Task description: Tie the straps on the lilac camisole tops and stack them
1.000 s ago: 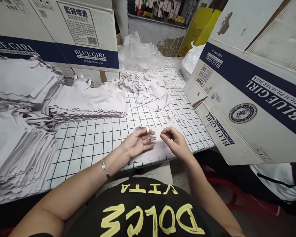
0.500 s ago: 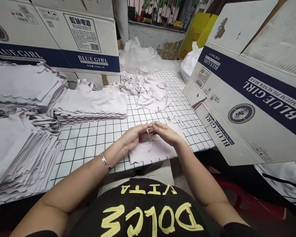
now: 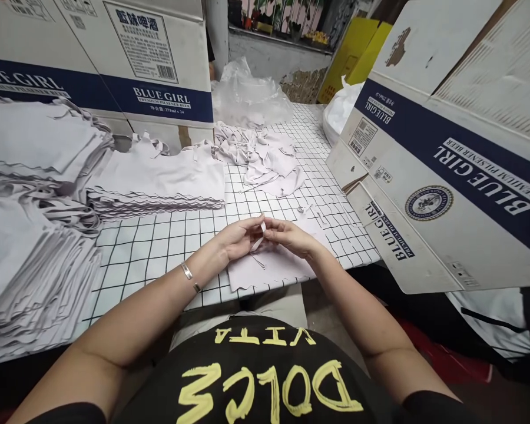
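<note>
Both my hands meet over a pale pink garment (image 3: 274, 271) that lies flat at the table's front edge. My left hand (image 3: 241, 237) pinches a narrow pale strap (image 3: 258, 242) between thumb and fingers. Close against it, my right hand (image 3: 289, 237) has its thumb and fingertips closed on the same strap. The strap's lower end hangs toward the garment; where it joins is partly hidden by the fingers.
Stacks of pale garments (image 3: 154, 176) stand on the checked tablecloth (image 3: 159, 247) at left. A loose garment heap (image 3: 274, 162) and a clear plastic bag (image 3: 251, 94) lie behind. Beer cartons (image 3: 168, 103) rise at left, and another carton (image 3: 428, 176) leans at right.
My fingers have shifted on the strap, and more of it now shows between my hands. The right hand has turned slightly and lowered its fingers. The camera view has shifted a little.
</note>
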The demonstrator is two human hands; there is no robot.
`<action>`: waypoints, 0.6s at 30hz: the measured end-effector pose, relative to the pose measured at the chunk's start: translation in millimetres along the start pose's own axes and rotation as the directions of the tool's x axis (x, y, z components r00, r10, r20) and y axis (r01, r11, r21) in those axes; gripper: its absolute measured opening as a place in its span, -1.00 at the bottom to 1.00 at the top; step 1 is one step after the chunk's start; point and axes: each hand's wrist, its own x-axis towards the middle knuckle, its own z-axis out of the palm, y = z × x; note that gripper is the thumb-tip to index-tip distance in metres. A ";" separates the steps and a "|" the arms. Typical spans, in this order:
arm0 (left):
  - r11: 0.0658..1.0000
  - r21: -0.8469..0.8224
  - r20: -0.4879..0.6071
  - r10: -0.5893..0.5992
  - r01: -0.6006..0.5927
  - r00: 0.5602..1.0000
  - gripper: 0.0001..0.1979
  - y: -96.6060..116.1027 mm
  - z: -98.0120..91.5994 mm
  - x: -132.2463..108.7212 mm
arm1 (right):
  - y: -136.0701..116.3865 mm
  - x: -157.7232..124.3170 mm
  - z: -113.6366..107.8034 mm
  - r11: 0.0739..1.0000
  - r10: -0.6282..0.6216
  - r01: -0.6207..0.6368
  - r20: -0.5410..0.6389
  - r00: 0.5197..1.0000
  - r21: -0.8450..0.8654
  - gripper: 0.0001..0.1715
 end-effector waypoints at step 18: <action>0.983 0.178 -0.255 0.079 -0.033 0.964 -0.92 22.8 -10.9 13.1 | -0.3 -47.5 -24.7 0.926 0.330 -0.277 0.188 0.925 -0.257 -0.70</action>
